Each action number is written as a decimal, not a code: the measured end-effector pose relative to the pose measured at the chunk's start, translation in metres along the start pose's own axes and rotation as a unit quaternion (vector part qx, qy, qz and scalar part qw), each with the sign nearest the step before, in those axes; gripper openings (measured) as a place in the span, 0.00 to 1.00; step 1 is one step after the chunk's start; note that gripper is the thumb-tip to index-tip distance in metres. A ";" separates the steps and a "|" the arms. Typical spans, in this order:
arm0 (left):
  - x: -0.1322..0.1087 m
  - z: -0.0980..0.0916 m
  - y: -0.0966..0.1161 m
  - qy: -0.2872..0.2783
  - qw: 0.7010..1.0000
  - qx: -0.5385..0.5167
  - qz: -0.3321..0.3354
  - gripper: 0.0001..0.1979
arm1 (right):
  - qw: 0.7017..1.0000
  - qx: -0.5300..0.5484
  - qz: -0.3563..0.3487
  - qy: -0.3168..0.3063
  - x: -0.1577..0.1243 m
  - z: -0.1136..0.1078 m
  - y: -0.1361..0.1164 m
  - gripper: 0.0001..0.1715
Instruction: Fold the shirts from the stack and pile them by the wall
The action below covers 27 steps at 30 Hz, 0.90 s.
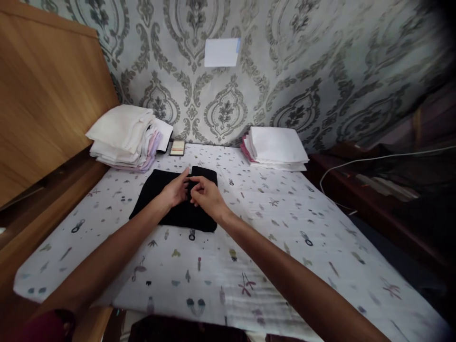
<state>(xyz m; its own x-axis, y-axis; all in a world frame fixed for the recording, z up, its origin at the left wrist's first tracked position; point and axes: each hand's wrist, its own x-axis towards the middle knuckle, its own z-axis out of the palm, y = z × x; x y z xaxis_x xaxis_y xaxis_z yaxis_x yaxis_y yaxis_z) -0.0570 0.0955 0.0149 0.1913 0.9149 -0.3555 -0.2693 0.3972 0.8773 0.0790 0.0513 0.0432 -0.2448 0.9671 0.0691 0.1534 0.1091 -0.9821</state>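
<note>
A black folded cloth [178,216] lies flat on a white printed sheet [270,232]. Over its middle, my left hand [175,190] is held with the thumb raised and the fingers loosely bent and apart. My right hand [208,194] is right beside it, also above the black cloth. Its index finger reaches toward the left fingertips, while the thumb and other fingers curl together. Whether anything small sits in that curl is hidden. The fingertips of the two hands are close together, and I cannot tell if they touch.
Stacked folded cloths [123,135] stand at the back left, beside a small pale, dark-edged box [177,147]. Another pile of white cloths [276,145] is at the back right. A wooden panel [50,90] rises on the left. A white cable [384,156] hangs at the right.
</note>
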 end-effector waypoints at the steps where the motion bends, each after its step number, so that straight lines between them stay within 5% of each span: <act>1: 0.001 -0.003 -0.001 0.007 1.000 0.005 0.002 0.22 | 0.999 0.019 -0.028 0.005 -0.004 0.002 0.001 0.22; 4: 0.003 -0.005 -0.004 0.027 0.999 0.012 0.017 0.14 | 0.992 0.045 -0.096 0.062 -0.019 -0.005 0.005 0.13; 9: 0.005 -0.008 -0.005 0.087 0.995 0.020 0.039 0.26 | 0.972 -0.069 -0.150 0.166 -0.044 -0.024 0.018 0.12; 17: 0.004 -0.018 -0.004 0.148 0.986 0.053 0.059 0.21 | 0.948 -0.227 -0.197 0.102 -0.067 -0.015 0.044 0.16; 27: -0.004 -0.007 -0.002 0.167 0.974 0.123 0.088 0.22 | 0.920 -0.280 -0.272 0.027 -0.074 -0.015 0.040 0.09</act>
<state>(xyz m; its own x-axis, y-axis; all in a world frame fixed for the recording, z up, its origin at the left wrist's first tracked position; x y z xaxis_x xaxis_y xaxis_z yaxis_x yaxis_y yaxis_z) -0.0637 0.0910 0.0122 -0.1661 0.9559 -0.2420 -0.0279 0.2408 0.9702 0.1171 -0.0127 0.0015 -0.3863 0.7425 0.5473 0.4952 0.6675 -0.5560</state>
